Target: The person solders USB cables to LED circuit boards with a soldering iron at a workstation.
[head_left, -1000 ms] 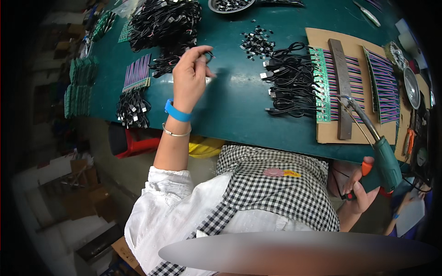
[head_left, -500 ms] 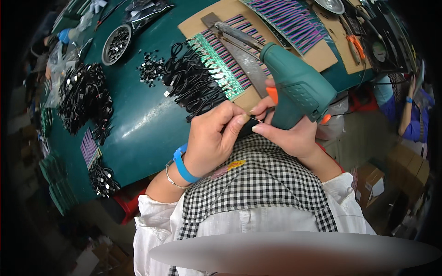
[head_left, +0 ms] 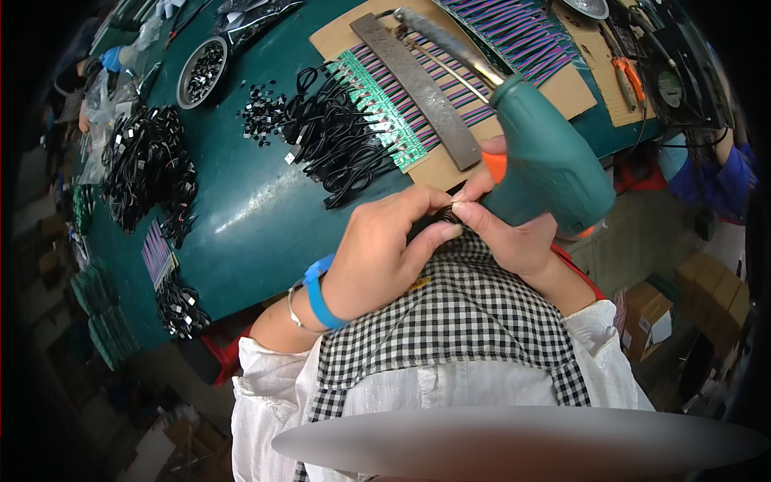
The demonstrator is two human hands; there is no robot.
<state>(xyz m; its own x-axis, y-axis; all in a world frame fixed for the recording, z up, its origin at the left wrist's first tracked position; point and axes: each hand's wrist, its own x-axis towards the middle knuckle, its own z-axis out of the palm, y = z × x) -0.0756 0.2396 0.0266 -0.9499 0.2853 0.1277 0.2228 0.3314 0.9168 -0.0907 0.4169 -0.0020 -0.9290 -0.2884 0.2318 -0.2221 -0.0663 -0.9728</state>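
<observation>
My left hand [head_left: 384, 241] is closed on a black cable [head_left: 447, 214], just in front of the checked apron. My right hand [head_left: 514, 245] grips a green soldering gun [head_left: 554, 153] with an orange trigger, while its thumb and a finger pinch at the cable's end against my left fingertips. Exactly what lies between those fingertips is hidden. The gun's metal barrel points away to the far left. Beneath it, a strip of green circuit boards [head_left: 373, 104] with coloured wires lies on cardboard, under a flat metal bar [head_left: 418, 88]. Black cables [head_left: 341, 153] fan out from the boards' left side.
Small black parts lie loose [head_left: 261, 114] and in a metal bowl [head_left: 202, 72]. A heap of black cables [head_left: 144, 165] sits on the left of the green table [head_left: 249, 225]. Orange-handled pliers [head_left: 629, 80] lie far right; another person's blue sleeve [head_left: 715, 189] shows beyond.
The soldering gun has shifted right and slightly nearer, uncovering more of the metal bar. My hands have come together, and a curl of black cable now shows between them.
</observation>
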